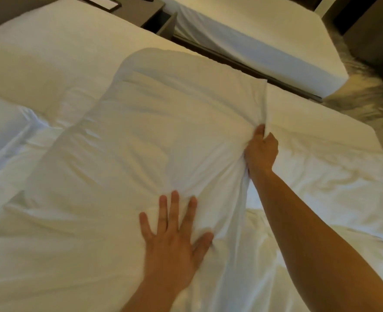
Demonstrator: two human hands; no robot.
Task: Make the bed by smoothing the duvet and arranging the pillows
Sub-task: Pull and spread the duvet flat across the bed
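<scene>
My left hand (174, 242) presses flat, fingers spread, on the plump white fabric pillow (141, 136); my right hand (261, 152) pinches its bunched pillowcase edge above the rumpled white duvet (321, 188).

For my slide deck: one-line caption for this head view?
Left hand flat on a white pillow, right hand gripping its edge, over a rumpled duvet.

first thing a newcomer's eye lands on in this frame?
Most likely the two bare hands at centre: the right hand clenched on a bunched fold at the edge of the big white pillow, and the left hand pressed flat with fingers spread on the fabric near the pillow's near edge. After that, the rumpled white duvet at right, and the second bed across the gap at top right.
</scene>
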